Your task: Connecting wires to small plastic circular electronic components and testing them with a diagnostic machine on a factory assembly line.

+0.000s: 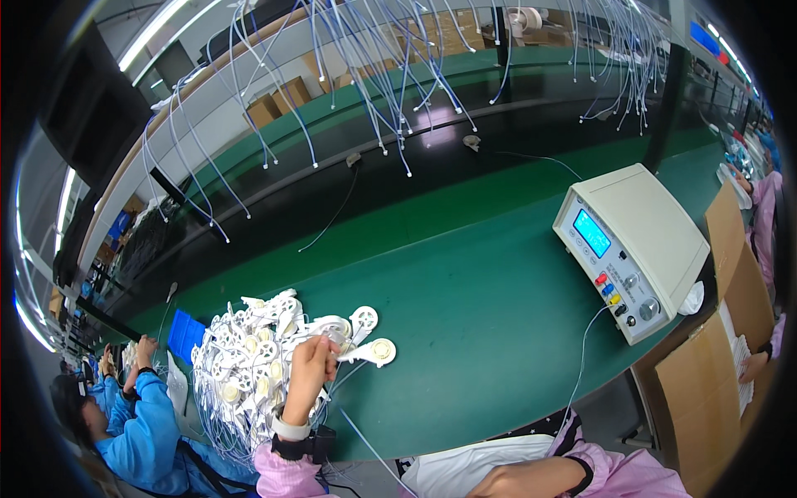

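My left hand (310, 365) is closed at the right side of a heap of white plastic parts (257, 349). Its fingers pinch the narrow end of one white plastic part with a round disc end (379, 353), which points right over the green table. Another white part with a spoked wheel (364, 318) lies just beyond it. Thin grey-blue cables trail from the heap over the front table edge. My right hand (502, 483) is low at the bottom edge, near my lap, and its fingers are out of sight.
A beige test instrument (635, 249) with a lit blue screen stands at the right on the green table (465, 315). Cables (407, 124) hang from a rail above. Beside the heap is a blue bin (186, 336). A co-worker in blue (149, 432) sits left; an open cardboard box (697, 390) stands right.
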Demonstrator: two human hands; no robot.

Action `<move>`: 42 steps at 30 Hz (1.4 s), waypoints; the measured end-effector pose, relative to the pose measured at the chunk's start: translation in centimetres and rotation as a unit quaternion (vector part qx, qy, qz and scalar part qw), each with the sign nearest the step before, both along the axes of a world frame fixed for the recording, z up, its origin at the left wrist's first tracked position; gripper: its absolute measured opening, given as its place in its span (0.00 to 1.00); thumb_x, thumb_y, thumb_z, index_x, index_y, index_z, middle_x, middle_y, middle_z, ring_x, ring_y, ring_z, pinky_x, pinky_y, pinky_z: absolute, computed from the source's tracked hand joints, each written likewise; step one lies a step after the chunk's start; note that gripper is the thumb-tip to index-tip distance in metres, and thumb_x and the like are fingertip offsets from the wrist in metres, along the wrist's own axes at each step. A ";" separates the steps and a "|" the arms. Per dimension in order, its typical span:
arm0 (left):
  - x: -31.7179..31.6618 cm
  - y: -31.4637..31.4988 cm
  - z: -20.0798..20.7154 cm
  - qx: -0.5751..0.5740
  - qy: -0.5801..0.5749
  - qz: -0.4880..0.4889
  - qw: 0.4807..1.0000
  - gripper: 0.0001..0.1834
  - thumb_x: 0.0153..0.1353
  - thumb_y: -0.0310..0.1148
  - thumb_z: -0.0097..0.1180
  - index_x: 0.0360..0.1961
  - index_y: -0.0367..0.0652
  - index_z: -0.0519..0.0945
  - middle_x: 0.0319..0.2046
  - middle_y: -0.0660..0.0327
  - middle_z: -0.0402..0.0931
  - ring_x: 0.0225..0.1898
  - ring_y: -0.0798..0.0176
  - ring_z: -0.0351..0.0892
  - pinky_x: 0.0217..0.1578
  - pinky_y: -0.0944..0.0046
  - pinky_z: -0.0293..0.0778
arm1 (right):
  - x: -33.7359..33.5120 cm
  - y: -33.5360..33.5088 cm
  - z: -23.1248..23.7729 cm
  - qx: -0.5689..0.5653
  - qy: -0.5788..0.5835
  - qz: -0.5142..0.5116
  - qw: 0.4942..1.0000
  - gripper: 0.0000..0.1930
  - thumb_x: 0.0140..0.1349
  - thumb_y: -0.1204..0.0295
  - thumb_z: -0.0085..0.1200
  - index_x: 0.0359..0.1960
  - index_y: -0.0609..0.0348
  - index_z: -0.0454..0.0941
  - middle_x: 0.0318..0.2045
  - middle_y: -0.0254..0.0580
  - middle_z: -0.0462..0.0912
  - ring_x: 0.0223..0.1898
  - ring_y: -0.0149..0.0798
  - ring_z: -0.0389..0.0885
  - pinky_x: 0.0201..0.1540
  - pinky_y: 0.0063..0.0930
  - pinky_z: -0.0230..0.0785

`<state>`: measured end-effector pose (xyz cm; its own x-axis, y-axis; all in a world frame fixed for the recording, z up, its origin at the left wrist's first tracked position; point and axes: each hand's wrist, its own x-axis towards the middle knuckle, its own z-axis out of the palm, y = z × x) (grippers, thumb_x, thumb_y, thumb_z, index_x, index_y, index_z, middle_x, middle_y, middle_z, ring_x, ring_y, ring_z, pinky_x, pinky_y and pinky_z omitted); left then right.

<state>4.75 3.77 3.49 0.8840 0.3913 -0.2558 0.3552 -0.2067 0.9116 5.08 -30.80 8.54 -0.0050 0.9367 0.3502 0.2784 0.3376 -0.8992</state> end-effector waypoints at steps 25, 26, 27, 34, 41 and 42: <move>-4.6 -12.2 5.6 0.355 -0.240 -0.035 0.903 0.09 0.57 0.29 0.49 0.30 0.33 0.78 0.50 0.43 0.66 0.51 0.51 0.65 0.45 0.56 0.65 | 1.7 -0.7 0.5 0.073 0.101 -0.064 0.990 0.08 0.54 0.72 0.59 0.34 0.61 0.76 0.19 0.42 0.75 0.18 0.41 0.75 0.21 0.28 0.66; -4.7 -12.5 5.2 0.318 -0.203 0.027 0.926 0.09 0.59 0.27 0.48 0.31 0.32 0.77 0.44 0.46 0.70 0.43 0.57 0.71 0.39 0.62 0.68 | 1.8 -0.7 0.4 0.092 0.096 -0.098 0.986 0.08 0.53 0.74 0.59 0.33 0.62 0.76 0.20 0.42 0.77 0.19 0.40 0.76 0.22 0.27 0.67; -4.5 -12.3 4.8 0.257 -0.203 -0.023 0.945 0.09 0.61 0.26 0.47 0.31 0.31 0.77 0.37 0.51 0.72 0.35 0.62 0.70 0.33 0.66 0.66 | 1.9 -0.7 0.1 0.110 0.091 -0.130 0.981 0.07 0.52 0.76 0.60 0.33 0.62 0.77 0.21 0.41 0.78 0.19 0.40 0.77 0.22 0.27 0.67; -3.9 -14.5 1.1 0.041 -0.145 -0.082 0.985 0.07 0.62 0.24 0.47 0.31 0.29 0.74 0.14 0.63 0.69 0.15 0.74 0.64 0.16 0.71 0.55 | 2.1 -1.4 -0.6 0.066 0.138 -0.185 0.971 0.06 0.51 0.79 0.58 0.31 0.63 0.77 0.22 0.40 0.79 0.21 0.40 0.78 0.30 0.32 0.72; -6.6 -14.8 -2.0 0.355 -0.212 -0.154 0.897 0.23 0.53 0.23 0.52 0.51 0.29 0.69 0.38 0.46 0.75 0.36 0.46 0.73 0.42 0.50 0.64 | 2.3 -1.1 -0.2 0.240 0.111 -0.260 0.929 0.04 0.50 0.81 0.57 0.29 0.67 0.76 0.22 0.40 0.78 0.23 0.41 0.78 0.50 0.47 0.71; -6.5 -15.2 -2.4 0.375 -0.226 -0.154 0.886 0.24 0.54 0.23 0.50 0.54 0.27 0.68 0.37 0.46 0.76 0.34 0.46 0.74 0.39 0.51 0.66 | 2.3 -0.9 -0.2 0.254 0.082 -0.256 0.929 0.05 0.50 0.82 0.56 0.29 0.68 0.76 0.22 0.41 0.78 0.24 0.42 0.78 0.51 0.48 0.70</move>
<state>-1.72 -11.43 1.08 0.9240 0.0239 0.3817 -0.1894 -0.8384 0.5111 7.37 -31.71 8.37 0.4874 0.5149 0.7052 0.3934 0.5916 -0.7038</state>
